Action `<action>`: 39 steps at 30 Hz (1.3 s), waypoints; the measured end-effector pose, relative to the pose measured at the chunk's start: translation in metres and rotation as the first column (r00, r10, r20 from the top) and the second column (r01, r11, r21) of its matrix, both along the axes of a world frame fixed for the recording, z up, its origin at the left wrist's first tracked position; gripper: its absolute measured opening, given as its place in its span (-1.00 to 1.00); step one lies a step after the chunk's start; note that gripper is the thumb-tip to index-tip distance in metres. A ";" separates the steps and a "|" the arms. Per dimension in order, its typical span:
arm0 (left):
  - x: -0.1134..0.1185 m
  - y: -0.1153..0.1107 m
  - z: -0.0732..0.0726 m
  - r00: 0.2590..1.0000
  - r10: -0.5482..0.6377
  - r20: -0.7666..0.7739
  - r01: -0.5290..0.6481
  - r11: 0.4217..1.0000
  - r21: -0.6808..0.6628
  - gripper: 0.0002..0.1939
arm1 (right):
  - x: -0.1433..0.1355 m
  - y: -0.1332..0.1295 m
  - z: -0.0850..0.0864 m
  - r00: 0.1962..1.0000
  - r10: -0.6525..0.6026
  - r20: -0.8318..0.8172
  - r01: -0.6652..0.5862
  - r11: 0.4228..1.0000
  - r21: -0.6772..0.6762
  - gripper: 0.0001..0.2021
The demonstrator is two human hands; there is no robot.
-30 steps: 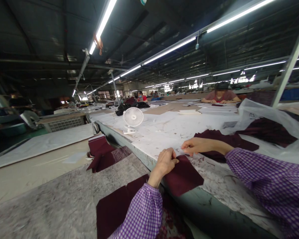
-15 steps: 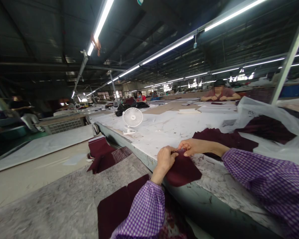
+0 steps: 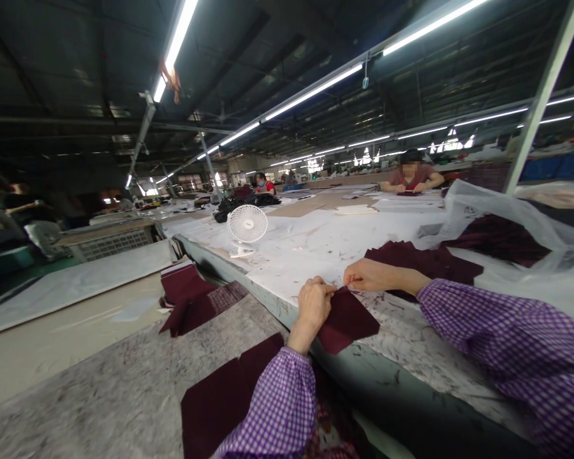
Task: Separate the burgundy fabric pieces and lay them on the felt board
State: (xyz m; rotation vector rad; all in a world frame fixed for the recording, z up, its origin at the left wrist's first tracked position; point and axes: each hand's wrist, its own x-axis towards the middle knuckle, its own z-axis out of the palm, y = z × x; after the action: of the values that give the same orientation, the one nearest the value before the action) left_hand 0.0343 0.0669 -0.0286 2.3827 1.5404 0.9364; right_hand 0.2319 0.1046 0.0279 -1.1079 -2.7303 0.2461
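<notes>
The left hand (image 3: 314, 307) grips a cloth (image 3: 349, 322) on the near edge of a table (image 3: 306, 237), while fingers of the right hand (image 3: 367, 275) bunch at the cloth's far corner, their hold unclear; even tension should keep it flat.

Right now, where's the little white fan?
In the head view, the fan stands left of centre on the white table, beyond the left hand.

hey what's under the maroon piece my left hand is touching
The stained white tabletop shows beside the maroon piece, whose near end overhangs the tabletop's edge. Your left hand hides some of its left side. Anything directly beneath is covered.
</notes>
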 end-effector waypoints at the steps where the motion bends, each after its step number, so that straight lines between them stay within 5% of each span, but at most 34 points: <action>1: 0.000 0.000 0.000 1.000 0.000 0.000 0.000 1.000 -0.001 -0.72 | -0.001 0.000 0.000 1.000 -0.007 0.010 0.007 1.000 0.011 -0.79; 8: 0.000 0.000 0.000 1.000 -0.020 -0.012 0.020 1.000 -0.001 -0.70 | -0.005 -0.001 -0.005 0.990 0.015 0.142 -0.040 0.983 0.180 -0.87; 13: -0.002 -0.001 0.003 0.997 -0.058 -0.046 0.057 0.998 -0.022 -0.62 | -0.004 -0.008 -0.021 0.944 0.076 0.320 -0.228 0.853 0.470 -0.82; 18: -0.003 -0.004 0.008 0.989 -0.099 -0.111 0.098 0.995 -0.011 -0.59 | -0.001 -0.016 -0.033 0.923 0.055 0.380 -0.282 0.769 0.574 -0.79; 25: 0.001 -0.006 0.009 0.987 -0.049 -0.154 0.050 0.999 0.005 -0.59 | 0.004 -0.021 -0.021 0.989 -0.027 0.144 -0.038 0.901 0.433 -0.73; 30: -0.007 -0.006 0.011 0.990 -0.067 -0.123 0.067 0.998 -0.007 -0.63 | -0.009 -0.028 -0.023 0.993 0.098 0.062 -0.111 0.953 0.282 -0.71; 39: -0.054 -0.007 -0.002 0.992 -0.112 0.052 0.108 0.991 0.079 -0.76 | -0.009 -0.032 -0.019 0.987 0.085 0.138 -0.118 0.960 0.255 -0.67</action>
State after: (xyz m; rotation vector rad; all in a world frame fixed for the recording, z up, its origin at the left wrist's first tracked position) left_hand -0.0196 0.0596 -0.0311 2.4415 1.3616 1.0458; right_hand 0.2224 0.0728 0.0089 -0.9410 -2.8271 -0.1746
